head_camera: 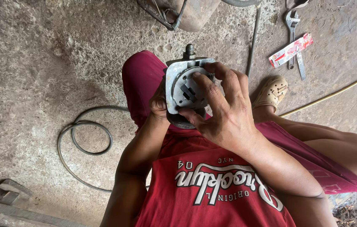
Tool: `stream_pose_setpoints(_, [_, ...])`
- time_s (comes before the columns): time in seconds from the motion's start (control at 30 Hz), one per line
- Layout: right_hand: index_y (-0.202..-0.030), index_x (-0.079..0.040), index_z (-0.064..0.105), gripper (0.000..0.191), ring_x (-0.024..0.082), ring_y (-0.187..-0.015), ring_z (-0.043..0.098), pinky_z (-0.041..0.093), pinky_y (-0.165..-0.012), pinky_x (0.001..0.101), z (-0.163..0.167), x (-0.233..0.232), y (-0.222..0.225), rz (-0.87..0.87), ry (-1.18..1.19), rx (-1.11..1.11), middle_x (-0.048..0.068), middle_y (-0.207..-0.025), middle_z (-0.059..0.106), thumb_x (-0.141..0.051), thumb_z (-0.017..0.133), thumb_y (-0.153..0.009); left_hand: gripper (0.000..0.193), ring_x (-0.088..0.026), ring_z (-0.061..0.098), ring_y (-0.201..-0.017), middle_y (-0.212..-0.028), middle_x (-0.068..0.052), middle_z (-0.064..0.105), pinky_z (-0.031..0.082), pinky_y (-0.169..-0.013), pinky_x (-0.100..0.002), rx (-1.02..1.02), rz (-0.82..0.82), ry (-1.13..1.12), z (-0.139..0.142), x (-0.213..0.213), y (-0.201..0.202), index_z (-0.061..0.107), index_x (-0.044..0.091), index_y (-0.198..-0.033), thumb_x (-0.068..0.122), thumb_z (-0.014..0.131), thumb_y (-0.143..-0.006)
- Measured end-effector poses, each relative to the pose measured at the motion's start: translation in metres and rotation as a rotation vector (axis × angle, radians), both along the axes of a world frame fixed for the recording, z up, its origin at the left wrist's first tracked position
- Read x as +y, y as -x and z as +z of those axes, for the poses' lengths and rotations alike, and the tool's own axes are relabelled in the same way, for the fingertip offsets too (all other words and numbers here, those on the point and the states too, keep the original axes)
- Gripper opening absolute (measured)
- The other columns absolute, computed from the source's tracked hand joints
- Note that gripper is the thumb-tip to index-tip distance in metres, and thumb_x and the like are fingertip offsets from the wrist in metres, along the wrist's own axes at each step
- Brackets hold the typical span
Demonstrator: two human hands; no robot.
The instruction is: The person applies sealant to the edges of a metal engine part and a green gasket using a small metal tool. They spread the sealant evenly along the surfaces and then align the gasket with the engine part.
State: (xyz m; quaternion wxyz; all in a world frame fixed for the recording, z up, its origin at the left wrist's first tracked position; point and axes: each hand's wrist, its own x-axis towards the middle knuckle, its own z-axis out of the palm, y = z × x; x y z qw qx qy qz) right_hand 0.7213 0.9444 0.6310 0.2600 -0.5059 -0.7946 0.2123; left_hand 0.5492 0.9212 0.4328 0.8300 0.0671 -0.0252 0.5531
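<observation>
— What's the metal part (185, 90) like?

— A greyish, dull cast housing with a flat, rounded-square flange, scuffed and pale. In its face sits a round plate with a dark slot at the middle, and a threaded stud with a nut sticks out of the far end.

— And where is it, relative to the hands?

— Up in front of the chest, over the lap, clear of the floor. The left hand (159, 103) is curled round it from the left and behind, mostly hidden, gripping the body. The right hand (224, 113) comes over from the right, fingers spread and bent across the round plate, thumb under the lower edge; it's closed loosely on the part too.

— What's around?

— A rough, pitted concrete floor (31, 63). A grey hose (84, 136) lies coiled to the left, a thin yellow cable (334, 93) runs on the right. Far right, a steel adjustable wrench (292, 25) lies beside a red-and-white packet (290, 51). A beige perforated clog (272, 91) is on one foot.
</observation>
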Motion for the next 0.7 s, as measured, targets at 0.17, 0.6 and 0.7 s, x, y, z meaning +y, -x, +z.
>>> stream_pose_setpoints(0.17, [-0.138,-0.002,0.057,0.075,0.039,-0.124,0.055,0.051,-0.105,0.0491,-0.005,0.000,0.000,-0.004,-0.005,0.026,0.020,-0.139,0.053,-0.022,0.096,-0.077,0.086,-0.031,0.064,-0.128,-0.143,-0.021,0.060,0.055,-0.110,-0.042,0.025,-0.020,0.023,0.001,-0.003,-0.002,0.043,-0.003,-0.156,0.017,0.084,-0.083])
stream_pose_setpoints(0.6, [-0.135,0.002,0.059,0.072,0.038,-0.122,0.056,0.054,-0.102,0.0467,-0.014,-0.004,-0.008,-0.012,0.001,0.062,0.022,-0.140,0.052,-0.021,0.096,-0.079,0.089,-0.030,0.064,-0.128,-0.148,-0.020,0.060,0.056,-0.109,-0.042,0.036,-0.046,0.039,-0.008,-0.014,-0.008,0.041,-0.003,-0.157,0.018,0.085,-0.083])
stream_pose_setpoints(0.7, [-0.135,0.002,0.059,0.072,0.038,-0.123,0.057,0.054,-0.103,0.0470,-0.015,-0.007,-0.010,-0.019,0.005,0.059,0.022,-0.141,0.052,-0.022,0.097,-0.078,0.085,-0.029,0.066,-0.126,-0.143,-0.020,0.062,0.057,-0.108,-0.042,-0.006,-0.050,0.042,-0.017,-0.020,-0.009,0.043,-0.001,-0.157,0.015,0.083,-0.083])
